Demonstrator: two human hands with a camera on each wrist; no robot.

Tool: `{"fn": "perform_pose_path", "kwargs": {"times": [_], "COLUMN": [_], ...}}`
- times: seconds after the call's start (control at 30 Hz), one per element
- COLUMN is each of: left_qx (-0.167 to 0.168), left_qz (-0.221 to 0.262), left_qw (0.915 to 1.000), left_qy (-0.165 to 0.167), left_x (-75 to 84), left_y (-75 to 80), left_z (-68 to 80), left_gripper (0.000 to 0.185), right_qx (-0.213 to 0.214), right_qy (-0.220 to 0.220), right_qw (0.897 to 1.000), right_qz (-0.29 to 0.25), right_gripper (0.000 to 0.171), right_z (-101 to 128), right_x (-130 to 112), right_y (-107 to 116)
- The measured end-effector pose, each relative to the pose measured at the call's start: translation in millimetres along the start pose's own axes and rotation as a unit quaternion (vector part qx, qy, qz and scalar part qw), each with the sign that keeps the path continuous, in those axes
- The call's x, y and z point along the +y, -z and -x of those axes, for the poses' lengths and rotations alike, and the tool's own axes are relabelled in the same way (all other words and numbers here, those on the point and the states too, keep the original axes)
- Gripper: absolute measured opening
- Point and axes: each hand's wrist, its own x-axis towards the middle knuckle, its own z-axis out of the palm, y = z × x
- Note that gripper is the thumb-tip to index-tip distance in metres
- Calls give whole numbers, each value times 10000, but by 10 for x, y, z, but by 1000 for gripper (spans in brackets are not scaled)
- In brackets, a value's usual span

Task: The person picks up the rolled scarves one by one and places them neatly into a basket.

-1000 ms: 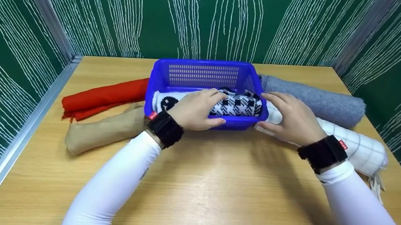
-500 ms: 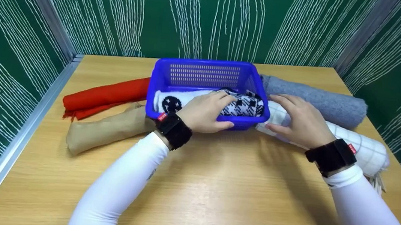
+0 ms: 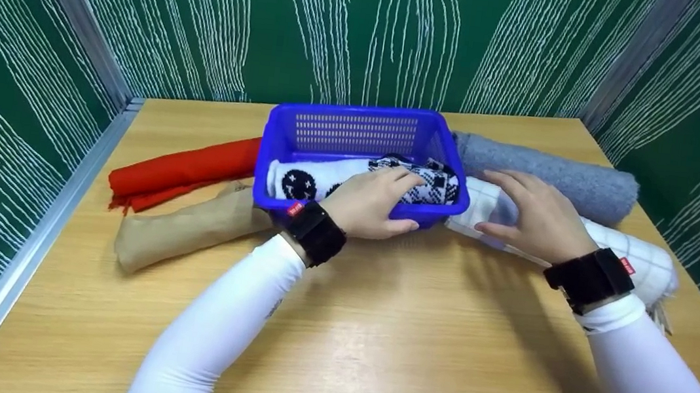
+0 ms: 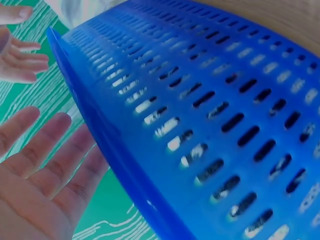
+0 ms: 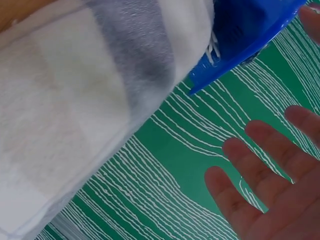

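My left hand [image 3: 372, 202] reaches over the front rim of a blue plastic basket [image 3: 357, 133], fingers spread and gripping nothing. Inside the basket lies a rolled black-and-white knitted scarf [image 3: 298, 185], partly covered by that hand. In the left wrist view, the fingertips overlap the rim beside the slotted basket wall [image 4: 150, 145]. To the right, my right hand [image 3: 539, 215] hovers above a rolled white checked scarf [image 3: 633, 255], its fingers loosely stretched. The right wrist view shows this hand [image 5: 280, 195] apart from the checked scarf [image 5: 75, 100], with nothing in its grasp.
Left of the basket lie a red rolled scarf [image 3: 189, 165] and a tan one [image 3: 188, 231]. A grey rolled scarf [image 3: 557, 174] sits behind the checked one. Green panels [image 3: 401, 37] with white streaks enclose the wooden table [image 3: 347, 335] on three sides.
Both hands have shifted to the right; the right hand has drawn away from the basket's right rim. The left hand uncovers more of the scarf's left part. Basket and scarves look unmoved.
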Motion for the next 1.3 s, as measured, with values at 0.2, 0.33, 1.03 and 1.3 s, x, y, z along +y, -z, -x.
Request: {"fn": "perform_pose_path", "kwargs": {"times": [0.2, 0.33, 1.03, 1.3], "left_qx": [-33, -91, -164, -213], "left_qz": [-70, -137, -243, -255], "left_qw": [9999, 9998, 9993, 9991], "left_qy": [-106, -129, -226, -252], "left_x": [47, 81, 207, 238], "left_y": [-25, -35, -93, -104], "left_z": [-36, -61, -148, -178], "left_gripper": [70, 72, 67, 66], "right_qx": [-72, -117, -414, -793], "right_qy": [-70, -122, -410, -717], "right_qw": [9999, 9999, 9981, 9941], "right_qz": [-5, -1, 193, 198], "right_gripper": [87, 87, 90, 90], "right_z": [58, 100, 214, 252], "right_x": [63, 108, 361, 485], "right_y": [30, 48, 119, 117]}}
